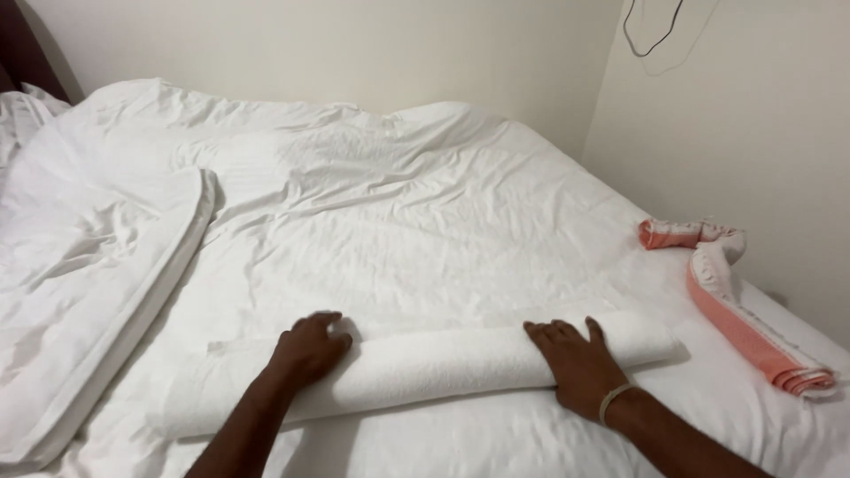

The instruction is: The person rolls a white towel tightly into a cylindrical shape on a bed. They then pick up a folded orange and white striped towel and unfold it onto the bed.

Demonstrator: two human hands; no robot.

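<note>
From my remote seat I see both forearms reach in from the bottom edge. My left hand lies palm down with fingers curled over the rolled white towel; my right hand presses flat on it, fingers spread, a pale band at the wrist. Neither hand closes around the towel; both rest on top. The soft, nubby roll lies crosswise on the near part of the white bed sheet. To the right a rolled orange-and-white towel curves near the bed's edge. To the left a folded duvet lies rumpled. Beyond, the sheet wrinkles toward the cream wall.
</note>
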